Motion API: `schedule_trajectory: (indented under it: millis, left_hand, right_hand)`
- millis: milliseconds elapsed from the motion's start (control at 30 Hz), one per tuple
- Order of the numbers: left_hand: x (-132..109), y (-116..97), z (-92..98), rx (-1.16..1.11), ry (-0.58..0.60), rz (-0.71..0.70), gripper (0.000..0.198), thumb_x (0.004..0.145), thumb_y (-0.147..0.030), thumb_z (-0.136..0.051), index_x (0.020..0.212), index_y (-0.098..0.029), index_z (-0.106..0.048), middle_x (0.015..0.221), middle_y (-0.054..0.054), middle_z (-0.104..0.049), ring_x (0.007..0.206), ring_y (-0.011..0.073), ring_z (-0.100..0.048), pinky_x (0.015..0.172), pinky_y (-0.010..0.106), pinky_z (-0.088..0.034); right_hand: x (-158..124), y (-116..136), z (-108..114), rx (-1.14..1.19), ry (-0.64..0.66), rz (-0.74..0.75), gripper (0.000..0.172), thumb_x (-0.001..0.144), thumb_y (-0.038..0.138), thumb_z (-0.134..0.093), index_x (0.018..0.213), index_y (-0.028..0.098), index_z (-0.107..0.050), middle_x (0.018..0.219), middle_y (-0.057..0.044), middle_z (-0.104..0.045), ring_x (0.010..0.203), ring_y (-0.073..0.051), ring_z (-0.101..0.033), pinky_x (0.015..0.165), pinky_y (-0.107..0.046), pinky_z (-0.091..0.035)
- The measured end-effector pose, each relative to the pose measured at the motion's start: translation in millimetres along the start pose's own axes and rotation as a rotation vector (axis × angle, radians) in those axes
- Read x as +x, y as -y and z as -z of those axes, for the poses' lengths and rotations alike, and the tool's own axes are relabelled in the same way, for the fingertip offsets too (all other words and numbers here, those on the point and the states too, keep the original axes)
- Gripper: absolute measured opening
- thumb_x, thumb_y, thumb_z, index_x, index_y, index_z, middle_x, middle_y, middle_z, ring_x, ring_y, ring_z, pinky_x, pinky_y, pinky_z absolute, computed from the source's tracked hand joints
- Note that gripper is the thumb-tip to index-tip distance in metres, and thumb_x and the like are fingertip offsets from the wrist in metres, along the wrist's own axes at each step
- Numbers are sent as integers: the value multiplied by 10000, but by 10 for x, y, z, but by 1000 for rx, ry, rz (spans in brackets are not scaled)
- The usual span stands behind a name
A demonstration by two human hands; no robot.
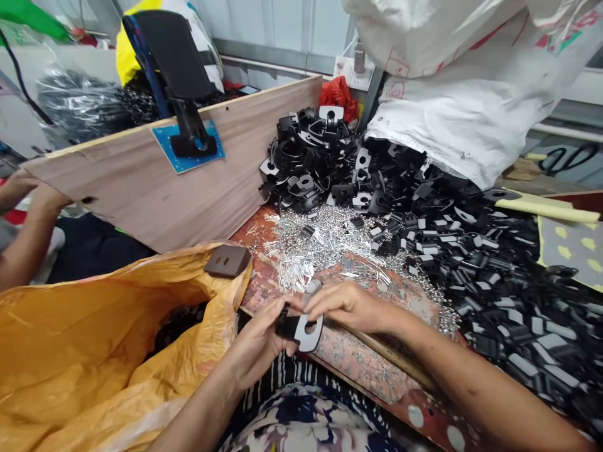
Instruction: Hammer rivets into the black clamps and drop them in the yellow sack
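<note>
My left hand (258, 344) and my right hand (346, 306) meet at the table's near edge, both pinched on one black plastic clip (301, 330) with a round hole in its flat tab. The left fingers grip its dark end; the right fingers close over its top. Just beyond the hands lies a spread of small silver metal pins (313, 245). A big heap of the same black clips (475, 251) covers the table's right side and back.
An open orange sack (94, 326) sits at my left with a brown block (228, 260) on its rim. A wooden board (155, 182) with a phone stand (181, 81) walls the left. White sacks (461, 81) hang over the back right. Another person's arm (21, 226) shows far left.
</note>
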State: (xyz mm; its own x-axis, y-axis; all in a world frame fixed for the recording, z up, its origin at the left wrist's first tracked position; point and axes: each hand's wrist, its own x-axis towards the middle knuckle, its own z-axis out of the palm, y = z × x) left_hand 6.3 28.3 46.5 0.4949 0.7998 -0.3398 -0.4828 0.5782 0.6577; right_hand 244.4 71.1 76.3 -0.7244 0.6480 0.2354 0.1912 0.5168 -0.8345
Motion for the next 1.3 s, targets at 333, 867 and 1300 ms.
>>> schedule_trajectory:
  millis: [333, 867, 1300]
  left_hand:
    - [-268, 16, 248, -39, -193, -67, 287, 772, -350, -881, 981, -162, -820, 992, 94, -770, 852, 199, -688, 729, 275, -574]
    - [-79, 7, -219, 94, -127, -251, 235, 780, -375, -859, 791, -158, -769, 993, 39, -611, 754, 122, -562, 637, 240, -582]
    - [-145, 248, -274, 360, -98, -327, 211, 816, -367, -815, 764, -164, -789, 1299, 101, -510, 856, 169, -601, 593, 245, -624]
  right_hand:
    - [1129, -1094, 681, -851, -36, -158, 480, 797, -60, -551, 1112, 219, -781, 1161, -72, -775, 1163, -211, -674, 1153, -414, -398]
    - [236, 188, -440, -353, -542, -98, 286, 904, 167, -618, 1018, 371, -782, 981, 28, -797, 937, -211, -734, 1231, -665, -230]
    - [-287, 469, -862, -53, -631, -234, 353, 973, 212, -534, 1238, 355, -719, 1088, -25, -769, 1016, -222, -705, 1059, -530, -508]
